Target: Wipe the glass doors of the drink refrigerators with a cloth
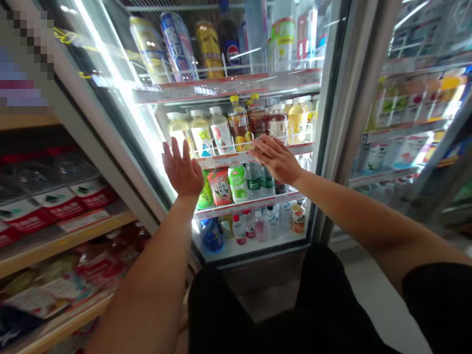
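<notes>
My left hand (183, 168) is raised with fingers spread, in front of the left side of a lit drinks fridge. It holds nothing. To the right, my right hand (273, 156) is stretched out flat, palm down, and also holds nothing. Behind the hands, the middle shelf (228, 159) carries juice bottles (220, 130) with white caps and a dark tea bottle (240, 123) with a yellow cap. On the shelf below are a red drink bottle (220, 187), a green-and-white one (237, 183) and clear water bottles (253, 179). Whether either hand touches the glass, I cannot tell.
Tall cans (177, 46) and a dark Pepsi bottle (231, 49) stand on the upper shelf. Small red-capped bottles (239, 229) are at the bottom. A wooden shelf (70, 236) with packs runs along the left. Another drinks fridge (401, 123) stands at right, past a metal frame (363, 73).
</notes>
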